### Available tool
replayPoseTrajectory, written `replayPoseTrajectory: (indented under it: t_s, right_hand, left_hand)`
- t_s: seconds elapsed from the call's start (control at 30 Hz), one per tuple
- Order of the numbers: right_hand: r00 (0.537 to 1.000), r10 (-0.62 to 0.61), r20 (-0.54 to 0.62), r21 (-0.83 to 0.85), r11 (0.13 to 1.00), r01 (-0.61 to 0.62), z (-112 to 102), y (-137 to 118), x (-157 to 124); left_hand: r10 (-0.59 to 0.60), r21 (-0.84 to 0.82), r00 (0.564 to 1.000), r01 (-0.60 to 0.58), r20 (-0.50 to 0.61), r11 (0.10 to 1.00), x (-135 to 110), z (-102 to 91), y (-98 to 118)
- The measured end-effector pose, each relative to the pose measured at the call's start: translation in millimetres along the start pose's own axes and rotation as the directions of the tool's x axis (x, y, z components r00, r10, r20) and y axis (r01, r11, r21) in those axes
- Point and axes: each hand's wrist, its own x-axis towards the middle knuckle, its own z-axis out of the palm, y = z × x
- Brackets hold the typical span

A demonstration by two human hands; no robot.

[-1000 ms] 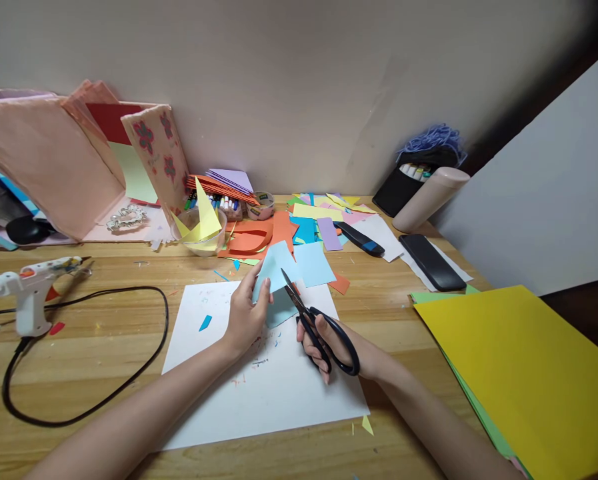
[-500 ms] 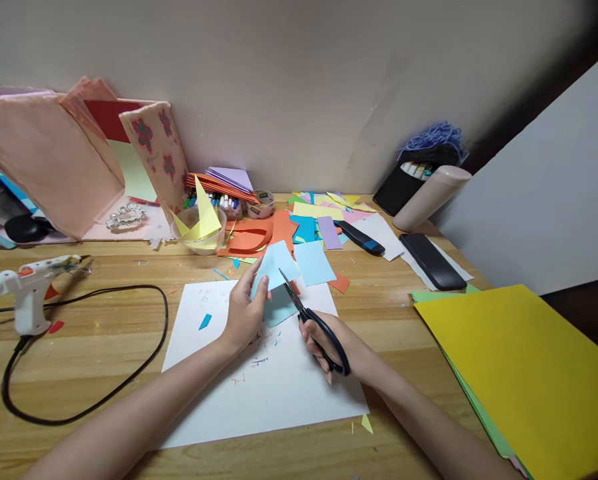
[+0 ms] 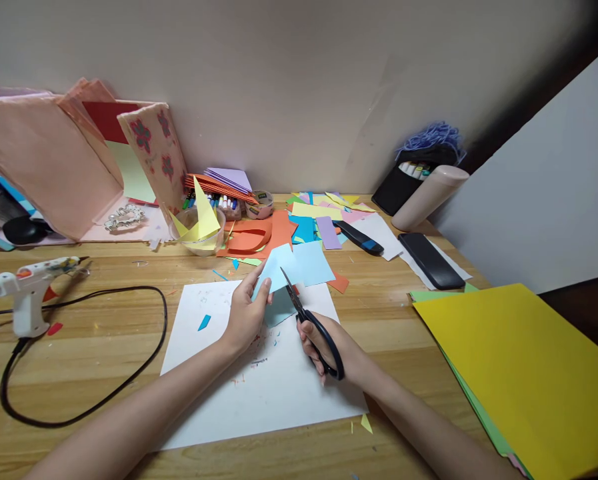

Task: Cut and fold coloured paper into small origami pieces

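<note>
from my seat on the head feed, i have the left hand (image 3: pixel 246 313) pinching a small pale-blue paper piece (image 3: pixel 275 263) near its left edge, thumb in front and fingers mostly hidden behind. the right hand (image 3: pixel 326 343) grips a pair of black-handled metal scissors (image 3: pixel 303 313), the fingers wrapped around the loops.

the relation i care about is blade to paper: the scissors' long axis slants from the right palm up and leftward, and in my view the tip crosses the lower right edge of the piece. i cannot tell whether the paper sits between the blades or behind them. the piece lies up and to the left of the right grip, directly at the left fingertips, so the left hand is nearer. its own long axis is hard to read at this tilt.

below it, a duller light-blue paper area (image 3: pixel 280 308) shows over the large white paper sheet (image 3: pixel 203 393); i can't tell if it is separate. just to the right, a pale-blue paper square (image 3: pixel 316 263) overlaps it in view, so that side is tight. toward me, the white sheet gives the hands room, its near edge short of the pale-wood desk (image 3: pixel 259 463) edge.
</note>
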Motion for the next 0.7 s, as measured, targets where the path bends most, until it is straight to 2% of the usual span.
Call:
replayPoseTrajectory:
  t_s: [0.07, 0.2, 0.3, 0.57, 0.7]
  right_hand:
    - [1.000, 0.017, -0.014, -0.009, 1.000, -0.017, 0.1, 3.2, 1.0]
    - [0.999, -0.043, 0.013, -0.007, 0.999, 0.043, 1.5, 0.5, 0.4]
    - [0.999, -0.039, 0.027, 0.015, 0.999, 0.038, 2.1, -3.3, -0.6]
    - [0.999, -0.043, -0.026, -0.029, 0.999, 0.042, 0.7, 5.2, 3.6]
    - [0.997, -0.040, -0.060, -0.063, 0.997, 0.037, 0.8, 5.0, 3.2]
  left_hand:
    - [-0.005, -0.005, 1.000, 0.005, -0.003, 1.000, 0.0, -0.3, 0.4]
    - [-0.011, -0.016, 1.000, 0.012, 0.018, 1.000, -0.8, 0.2, 0.8]
    - [-0.023, -0.032, 0.999, 0.025, 0.039, 0.999, -2.4, 1.5, 1.1]
    - [-0.047, -0.095, 0.998, 0.052, 0.050, 0.994, -4.3, 2.9, 0.5]
    - [-0.064, -0.145, 0.989, 0.084, 0.135, 0.986, -1.5, 0.8, 3.9]
